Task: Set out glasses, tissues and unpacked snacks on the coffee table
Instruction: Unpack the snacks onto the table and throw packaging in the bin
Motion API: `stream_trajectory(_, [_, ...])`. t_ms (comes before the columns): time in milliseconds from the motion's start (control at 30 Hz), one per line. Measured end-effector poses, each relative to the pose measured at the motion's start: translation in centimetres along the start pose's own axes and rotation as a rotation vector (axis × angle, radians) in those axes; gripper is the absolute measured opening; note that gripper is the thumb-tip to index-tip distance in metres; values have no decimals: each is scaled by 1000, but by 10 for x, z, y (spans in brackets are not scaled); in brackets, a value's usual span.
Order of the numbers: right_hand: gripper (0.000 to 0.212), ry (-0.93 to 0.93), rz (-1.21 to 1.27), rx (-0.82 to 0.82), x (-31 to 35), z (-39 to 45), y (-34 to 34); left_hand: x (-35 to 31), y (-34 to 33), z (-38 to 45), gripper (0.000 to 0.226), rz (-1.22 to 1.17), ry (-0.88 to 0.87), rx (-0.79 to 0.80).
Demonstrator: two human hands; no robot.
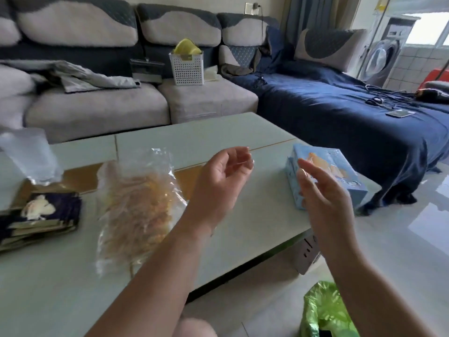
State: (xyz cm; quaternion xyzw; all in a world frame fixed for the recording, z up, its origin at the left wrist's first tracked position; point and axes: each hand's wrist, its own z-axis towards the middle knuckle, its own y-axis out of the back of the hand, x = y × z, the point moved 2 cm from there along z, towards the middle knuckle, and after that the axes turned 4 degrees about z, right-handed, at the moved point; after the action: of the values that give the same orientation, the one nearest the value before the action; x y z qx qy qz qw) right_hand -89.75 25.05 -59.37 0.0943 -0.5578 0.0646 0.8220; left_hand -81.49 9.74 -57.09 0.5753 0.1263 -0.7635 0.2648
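A home living room: grey sofa (pixel 97 103), coffee table (pixel 218 132), washing machine (pixel 381 57) beyond.

— What's on the coffee table (pixel 238 132), counted?

— One clear glass (pixel 30 158) at the left edge. One clear bag of snacks (pixel 136 205) mid-table. One blue tissue box (pixel 325 178) at the right edge.

— And the dark packets (pixel 38 215)?

— A stack by the left edge; too blurred for an exact count.

— Hands?

— Two: left hand (pixel 218 181), right hand (pixel 325 200).
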Motion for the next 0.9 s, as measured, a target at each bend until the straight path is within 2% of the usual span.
stream_trajectory(200, [23, -119, -33, 354, 17, -25, -93, -16, 122, -36, 19, 19, -8, -161])
stream_trajectory(300, [27, -256, -26, 479, 15, -24, -131, 6, 173, -48, 23, 81, 115, -299])
stream_trajectory(367, [25, -355, -24, 535, 10, -20, -151, 28, 192, -54, 38, 44, 254, -370])
stream_trajectory(500, [45, -527, -60, 649, -3, -14, -180, 67, 200, -64, 62, -103, 487, -371])
stream_trajectory(600, [50, -655, -17, 671, -9, -16, -190, 80, 197, -63, 67, -378, 577, -369])
stream_trajectory(700, [46, -698, 13, 692, -10, -18, -193, 82, 197, -60, 72, -470, 598, -360])
stream_trajectory(900, [27, -614, -7, 699, -5, -14, -188, 84, 194, -53, 73, -484, 600, -300])
